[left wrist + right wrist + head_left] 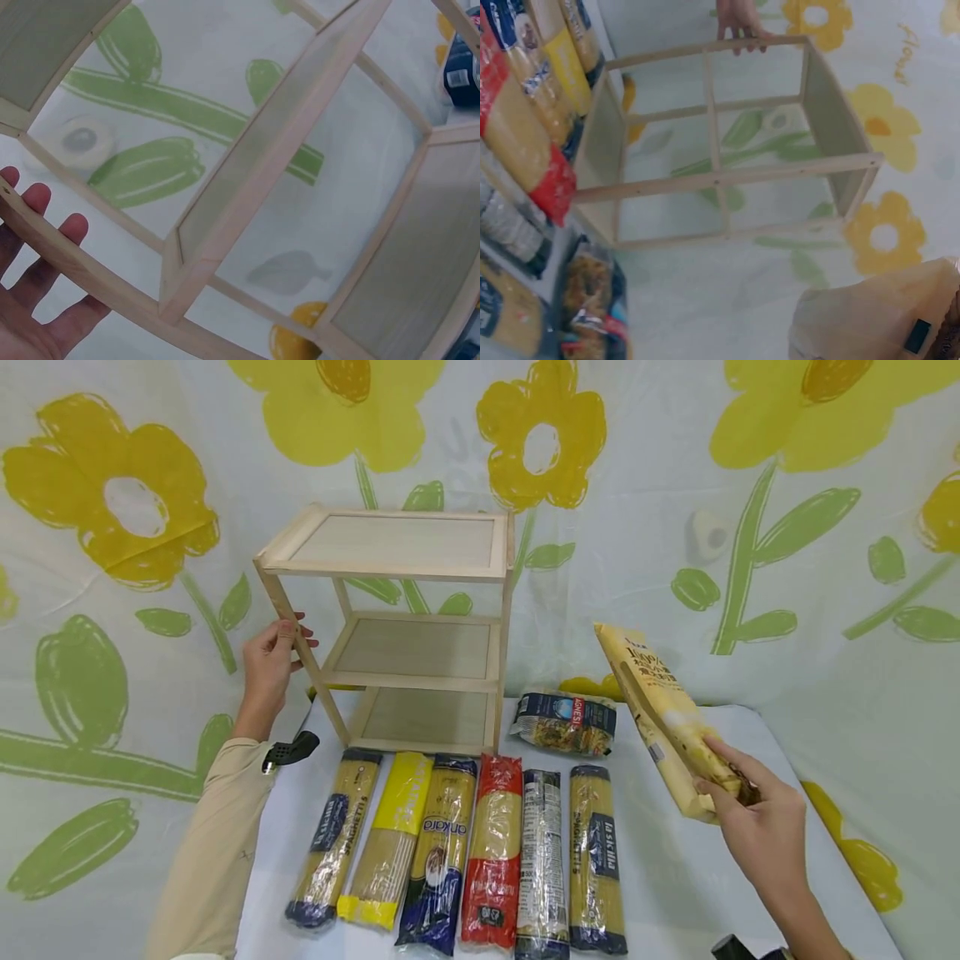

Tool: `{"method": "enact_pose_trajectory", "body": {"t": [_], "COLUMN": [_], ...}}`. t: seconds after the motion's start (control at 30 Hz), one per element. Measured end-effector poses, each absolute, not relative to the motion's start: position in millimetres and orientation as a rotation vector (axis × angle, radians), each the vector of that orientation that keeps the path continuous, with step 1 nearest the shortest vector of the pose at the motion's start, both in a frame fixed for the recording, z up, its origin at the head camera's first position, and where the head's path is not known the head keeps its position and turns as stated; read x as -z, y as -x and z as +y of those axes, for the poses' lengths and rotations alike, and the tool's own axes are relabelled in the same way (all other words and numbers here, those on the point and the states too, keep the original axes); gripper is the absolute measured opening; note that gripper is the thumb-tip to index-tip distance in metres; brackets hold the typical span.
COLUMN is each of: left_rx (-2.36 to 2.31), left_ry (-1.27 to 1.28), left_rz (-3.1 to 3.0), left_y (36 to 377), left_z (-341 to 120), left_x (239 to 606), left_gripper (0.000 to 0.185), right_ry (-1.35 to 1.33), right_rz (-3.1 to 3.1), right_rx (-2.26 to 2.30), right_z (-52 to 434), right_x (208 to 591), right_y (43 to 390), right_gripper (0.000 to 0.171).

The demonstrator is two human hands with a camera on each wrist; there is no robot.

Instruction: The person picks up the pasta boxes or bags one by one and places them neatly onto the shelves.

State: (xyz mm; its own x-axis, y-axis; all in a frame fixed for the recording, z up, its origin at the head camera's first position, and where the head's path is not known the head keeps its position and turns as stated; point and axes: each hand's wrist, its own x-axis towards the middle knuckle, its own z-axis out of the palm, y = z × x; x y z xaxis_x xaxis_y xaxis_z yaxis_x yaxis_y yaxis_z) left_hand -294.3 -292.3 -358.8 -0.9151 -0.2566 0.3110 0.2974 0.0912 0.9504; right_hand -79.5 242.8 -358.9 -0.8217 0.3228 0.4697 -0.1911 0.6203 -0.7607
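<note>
From the head view I see my left hand point(268, 662) gripping the front left post of a three-tier wooden shelf point(397, 631), with its fingers point(288, 628) wrapped around the post at the height of the middle tier. The left wrist view shows the fingertips lying against the wooden rail. The shelf stands upright at the back of the bench point(675, 877), which is covered in a white cloth.

My right hand point(757, 835) holds a yellow paper pasta bag point(663, 714) by its lower end, fingers clenched on the bag. The bag is lifted and tilted, its top leaning up and to the left, over the right part of the bench.

Six long spaghetti packets lie side by side in front of the shelf, touching or nearly touching; a red packet point(492, 852) sits in the middle of the row. A short packet of pasta point(564, 721) lies just right of the shelf base.

Behind the bench hangs a pale backdrop sheet point(787, 577) printed with large yellow flowers and green leaves, filling the whole background.
</note>
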Motion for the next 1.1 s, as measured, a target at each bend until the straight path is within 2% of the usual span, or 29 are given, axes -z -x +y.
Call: {"method": "enact_pose_trajectory", "body": {"t": [0.63,1.1], "left_rx": [1.865,1.873], "left_ry": [0.026,0.007], "left_rz": [-1.949,-1.981], "left_y": [296.1,294.5], "left_z": [-289.5,-290.2], "left_x": [359.8,360.3], "left_gripper": [0.037,0.039], "right_ry": [-0.127,-0.285], "right_rz": [-2.165,-2.12], "right_rx": [-1.217,-1.256], "right_z": [207.4,177.1], "right_x": [273.9,238.0], "right_y": [136.4,166.8], "right_gripper": [0.046,0.044]}}
